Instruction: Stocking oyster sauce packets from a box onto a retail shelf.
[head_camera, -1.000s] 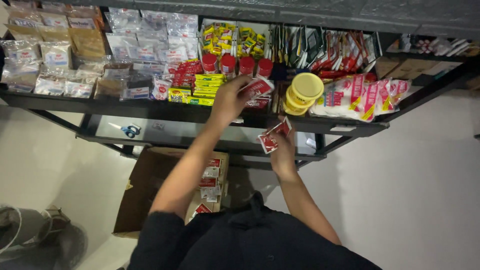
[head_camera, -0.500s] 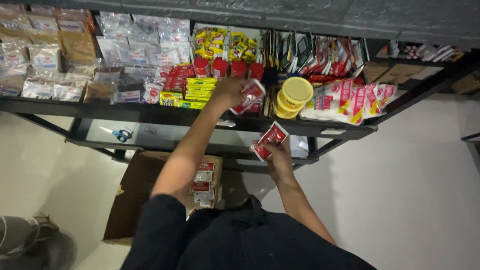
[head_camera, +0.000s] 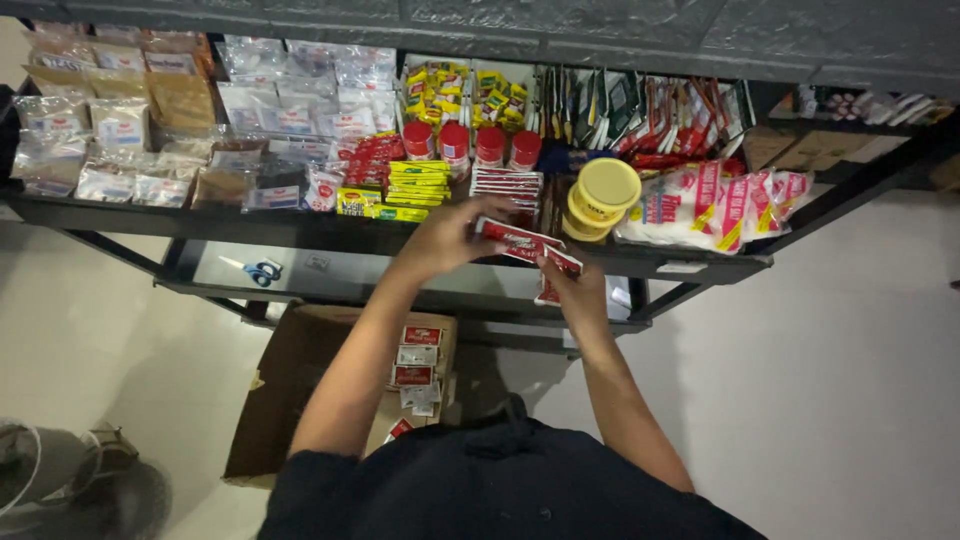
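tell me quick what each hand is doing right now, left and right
Left hand: fingers closed on a red and white sachet at the shelf edge.
Right hand: fingers closed on a small stack of red sachets.

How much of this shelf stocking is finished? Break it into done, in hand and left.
Done: a stack of red sachets already lies on the shelf. In hand: the left hand holds a red sachet at the shelf edge; the right hand holds more sachets. Left: red boxes remain in the cardboard carton below.
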